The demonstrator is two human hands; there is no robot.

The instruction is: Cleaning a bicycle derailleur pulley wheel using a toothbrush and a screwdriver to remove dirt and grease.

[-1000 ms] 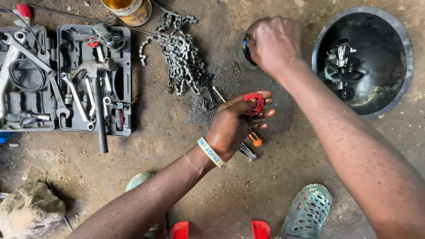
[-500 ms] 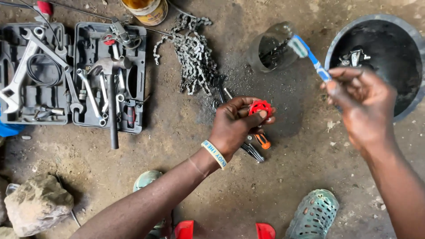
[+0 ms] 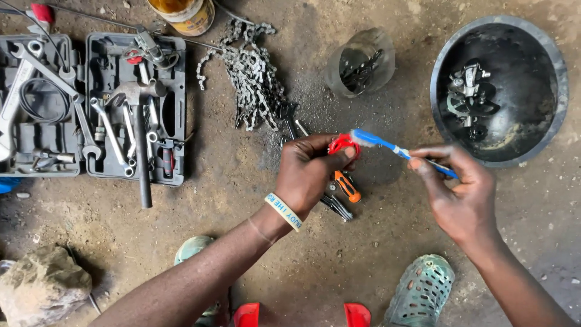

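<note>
My left hand (image 3: 311,172) pinches a small red part (image 3: 342,144) over the dirt ground. In my right hand (image 3: 460,197) is a blue and white toothbrush (image 3: 396,149), whose bristle end touches the red part. Just below the left hand, an orange-handled tool (image 3: 348,186) and some dark metal tools lie on the ground. A bicycle chain (image 3: 251,75) is heaped behind the hands.
An open grey tool case (image 3: 91,109) with wrenches and a hammer lies at left. A cut plastic cup (image 3: 361,63) holds dark liquid. A black bowl (image 3: 499,91) at right holds a derailleur. A tin (image 3: 183,13), a rock (image 3: 42,284) and my sandals (image 3: 420,290) are also in view.
My right hand lifted the toothbrush out of the plastic cup and brought it down and left until the bristles met the red part. The left hand stayed put.
</note>
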